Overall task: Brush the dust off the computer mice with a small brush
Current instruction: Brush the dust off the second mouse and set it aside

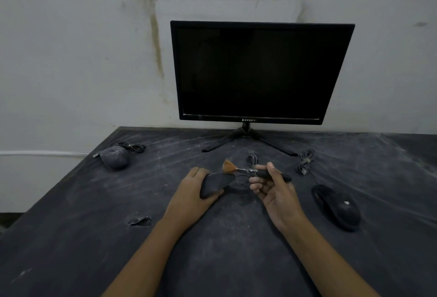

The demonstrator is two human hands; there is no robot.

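Note:
My left hand [190,192] grips a dusty black mouse [216,184], tilted up off the dark table. My right hand [274,187] pinches a small brush [254,171] by its black handle; the orange fan bristles point left and hover just above the held mouse's far end. A second mouse [115,156], grey with dust, lies at the far left with its coiled cable. A third black mouse [337,206] lies to the right of my right hand.
A black monitor [257,72] stands on a tripod foot at the back against the wall. Bundled cables [306,160] lie near the stand's right leg, another bundle [252,159] behind the brush. The table cover [224,249] is dusty, with a tear [140,221] at front left.

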